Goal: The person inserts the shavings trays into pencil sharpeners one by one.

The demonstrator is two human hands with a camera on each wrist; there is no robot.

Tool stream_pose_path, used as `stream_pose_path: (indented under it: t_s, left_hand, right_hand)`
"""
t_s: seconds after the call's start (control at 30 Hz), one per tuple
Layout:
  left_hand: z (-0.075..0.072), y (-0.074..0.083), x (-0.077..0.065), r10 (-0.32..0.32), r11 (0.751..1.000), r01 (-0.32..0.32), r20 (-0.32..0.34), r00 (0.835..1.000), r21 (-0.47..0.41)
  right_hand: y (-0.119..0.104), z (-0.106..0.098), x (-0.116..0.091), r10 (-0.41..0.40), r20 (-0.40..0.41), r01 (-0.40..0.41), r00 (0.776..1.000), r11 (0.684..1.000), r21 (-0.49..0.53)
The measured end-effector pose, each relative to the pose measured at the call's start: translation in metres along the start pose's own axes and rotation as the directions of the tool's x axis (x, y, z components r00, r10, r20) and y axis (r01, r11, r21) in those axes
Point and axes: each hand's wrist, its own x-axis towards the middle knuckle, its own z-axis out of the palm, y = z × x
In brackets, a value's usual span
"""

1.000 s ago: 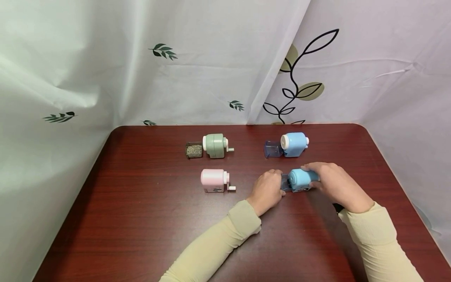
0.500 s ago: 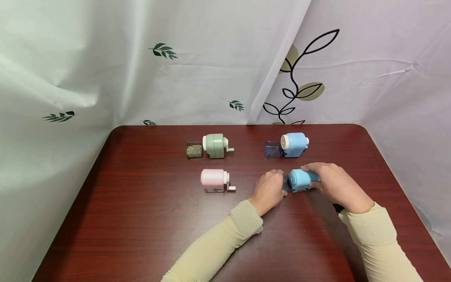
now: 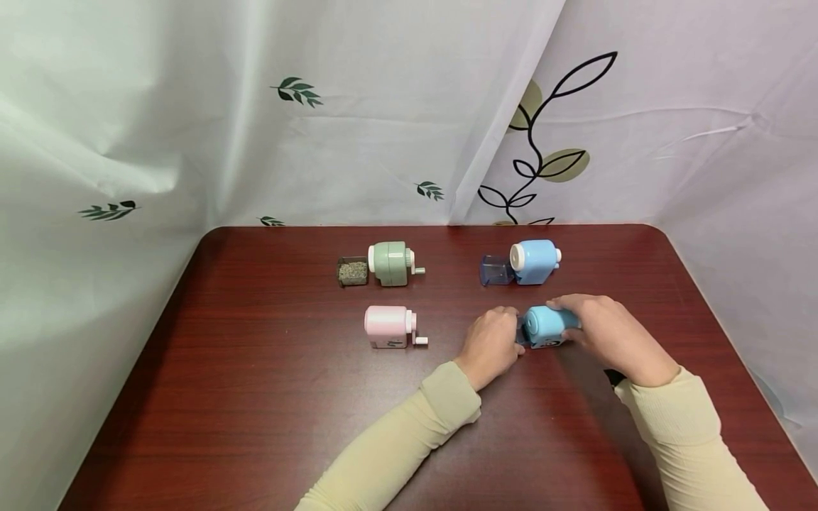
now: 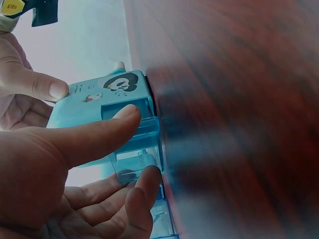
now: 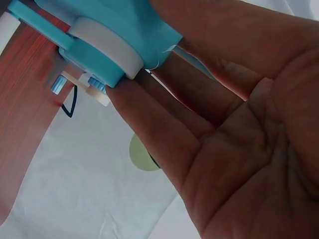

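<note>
A turquoise crank pencil sharpener [image 3: 543, 326] with a panda print sits on the table, held steady by my right hand [image 3: 610, 337]. In the right wrist view, that hand's fingers and thumb lie round the sharpener body [image 5: 149, 30] near its crank end. My left hand [image 3: 488, 348] pinches the see-through blue shavings drawer [image 4: 139, 159] between thumb and fingers. The drawer is partly inside the slot at the sharpener's end, with a section still sticking out. In the head view my left hand covers most of it.
Behind stands another blue sharpener [image 3: 537, 261] with its drawer [image 3: 495, 271] beside it. A green sharpener [image 3: 391, 264] has a drawer of shavings [image 3: 353, 272] at its left. A pink sharpener [image 3: 386, 328] stands left of my left hand. A white curtain [image 3: 358, 142] hangs behind the table [image 3: 255, 397].
My left hand has moved slightly right, pushing the drawer further into the turquoise sharpener, so less of it shows. The right hand has stayed in place.
</note>
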Motion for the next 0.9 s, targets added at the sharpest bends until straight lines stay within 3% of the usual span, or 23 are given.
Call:
stream_pose_path:
  t_s: [0.9]
  left_hand:
    - [-0.0009,0.0027,0.0038,-0.002,1.000,0.001,0.013,1.000,0.015]
  right_hand:
    - [0.0014,-0.0016,-0.0008,-0.012,-0.002,0.012,1.000,1.000,-0.013]
